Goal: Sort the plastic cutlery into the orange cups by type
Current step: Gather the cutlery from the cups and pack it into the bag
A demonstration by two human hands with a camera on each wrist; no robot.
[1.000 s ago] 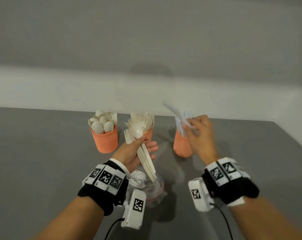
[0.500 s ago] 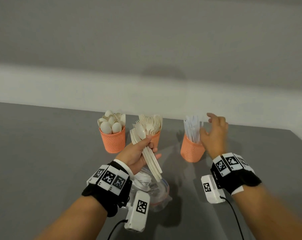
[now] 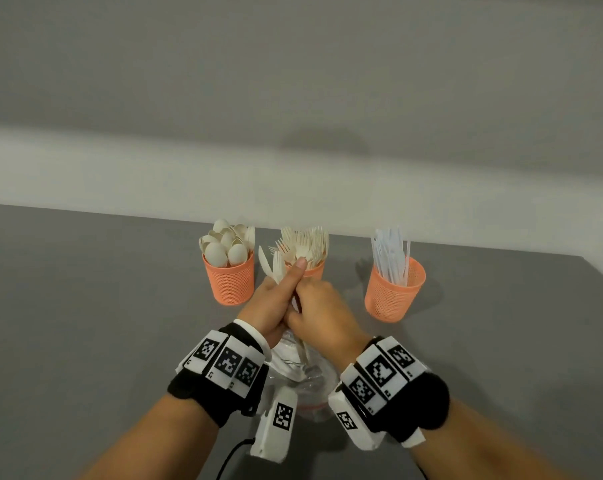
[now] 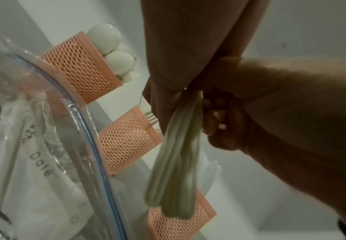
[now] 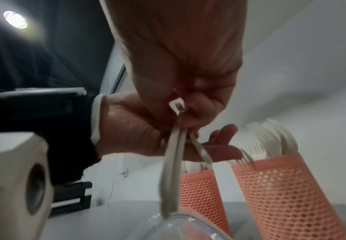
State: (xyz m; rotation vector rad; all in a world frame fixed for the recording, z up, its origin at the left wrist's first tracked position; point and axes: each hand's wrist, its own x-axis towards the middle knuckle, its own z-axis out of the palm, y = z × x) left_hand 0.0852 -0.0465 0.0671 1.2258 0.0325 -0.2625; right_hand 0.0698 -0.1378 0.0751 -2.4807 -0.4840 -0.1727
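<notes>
Gripping the upright cutlery bundle [image 3: 275, 268] in my left hand [image 3: 270, 306], my right hand [image 3: 319, 308] pinches one handle just below

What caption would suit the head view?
Both hands grip a cutlery bundle before three orange cups of spoons, forks, knives.

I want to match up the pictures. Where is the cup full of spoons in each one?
Head view: the spoon cup stands left in the row, beside the left hand.
Left wrist view: spoon cup at upper left, above the fork cup.
Right wrist view: only partly seen, behind the held cutlery.
Shared landmark: the fork cup.
</notes>
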